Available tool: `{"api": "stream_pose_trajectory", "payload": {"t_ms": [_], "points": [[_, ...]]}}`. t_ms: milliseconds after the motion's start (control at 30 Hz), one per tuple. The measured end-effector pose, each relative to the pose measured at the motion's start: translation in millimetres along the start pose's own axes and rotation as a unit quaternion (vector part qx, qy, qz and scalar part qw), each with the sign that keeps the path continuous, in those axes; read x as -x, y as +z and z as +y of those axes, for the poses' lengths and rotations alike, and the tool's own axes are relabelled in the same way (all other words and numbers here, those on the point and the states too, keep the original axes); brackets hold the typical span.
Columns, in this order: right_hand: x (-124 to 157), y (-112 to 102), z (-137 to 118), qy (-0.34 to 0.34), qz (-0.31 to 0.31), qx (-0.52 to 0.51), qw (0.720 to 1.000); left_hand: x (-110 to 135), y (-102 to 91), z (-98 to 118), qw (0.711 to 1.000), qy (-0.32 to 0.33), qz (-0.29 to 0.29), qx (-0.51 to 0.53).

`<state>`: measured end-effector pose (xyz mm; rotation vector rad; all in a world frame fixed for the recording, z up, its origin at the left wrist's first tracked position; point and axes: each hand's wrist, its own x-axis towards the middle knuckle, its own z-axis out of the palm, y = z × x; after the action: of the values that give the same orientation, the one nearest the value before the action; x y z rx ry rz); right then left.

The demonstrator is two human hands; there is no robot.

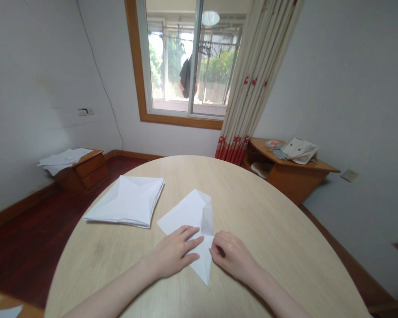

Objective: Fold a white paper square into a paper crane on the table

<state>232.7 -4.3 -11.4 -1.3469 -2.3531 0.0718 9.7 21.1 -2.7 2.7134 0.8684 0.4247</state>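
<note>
A partly folded sheet of white paper lies on the round wooden table, one point toward me and a folded flap along its right side. My left hand rests on the paper with its fingers spread, pressing it from the left. At the right edge of the sheet, my right hand has its fingers curled, thumb and fingertips meeting at the paper's edge. The fingertips partly hide that edge.
Left of the folded sheet lies a stack of white paper. Beyond the table stand a low drawer cabinet with papers at the left and a corner cabinet with a cloth bag at the right. A curtain hangs beside the window.
</note>
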Motion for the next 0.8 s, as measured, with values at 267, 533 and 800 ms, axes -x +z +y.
{"api": "stream_pose_trajectory", "payload": {"t_ms": [267, 533, 800], "points": [[1.8, -4.9, -8.1, -0.012, -0.054, -0.058, 0.997, 0.1, -0.9, 0.9, 1.0, -0.001, -0.004, 0.0], [4.7, -6.8, -15.6, -0.024, -0.097, -0.097, 0.99, -0.3, -0.3, 0.7, 1.0, -0.002, -0.007, -0.004], [4.4, -11.9, -20.3, -0.03, -0.155, -0.109, 0.982, -0.6, -1.6, 1.5, 1.0, -0.005, -0.014, 0.0]]}}
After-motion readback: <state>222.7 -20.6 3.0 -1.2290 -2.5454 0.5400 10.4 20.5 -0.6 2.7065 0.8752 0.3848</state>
